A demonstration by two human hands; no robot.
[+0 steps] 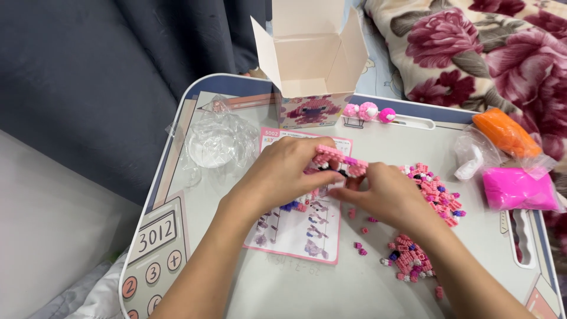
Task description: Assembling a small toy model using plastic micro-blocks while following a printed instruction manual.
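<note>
Both hands meet over the middle of a small lap table (pixel 295 289). My left hand (pixel 283 171) and my right hand (pixel 387 192) together grip a small pink block model (pixel 339 159) made of tiny bricks. Under them lies a pink-edged instruction sheet (pixel 307 233). To the right of my right hand sits a heap of loose pink, white and purple bricks (pixel 437 192). A second small heap of bricks (pixel 407 263) lies near my right forearm.
An open cardboard box (pixel 310 71) stands at the table's back edge, with three pink and white balls (pixel 369 111) beside it. Crumpled clear plastic bags (pixel 215 142) lie at the left. Orange clay (pixel 505 133) and pink clay (pixel 518 189) in wrappers sit at the right.
</note>
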